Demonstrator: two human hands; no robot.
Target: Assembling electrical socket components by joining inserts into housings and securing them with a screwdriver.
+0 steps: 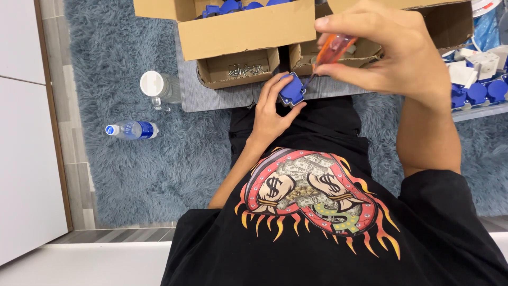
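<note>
Shaggy blue-grey rug (159, 175) covers the floor, with a low grey worktop (211, 95) at the top of the view. Much is cut off: the large cardboard box (238, 26) runs past the upper edge, so only the tops of the blue parts (227, 7) inside it show, and a second box (444, 21) is half hidden behind the right hand (391, 53). A small open carton (238, 68) holds loose metal screws (246, 69) (too small to count). At the right edge lie more blue and white plastic pieces (476, 85), partly out of frame. The left hand (272, 108) has its fingers curled around a small blue plastic part (292, 90), held just above the lap at the worktop's edge. The right hand's fingers pinch an orange-handled screwdriver (333, 47), its tip at the blue part. A white-capped clear jar (159, 87) and a plastic water bottle (132, 130) sit on the rug
</note>
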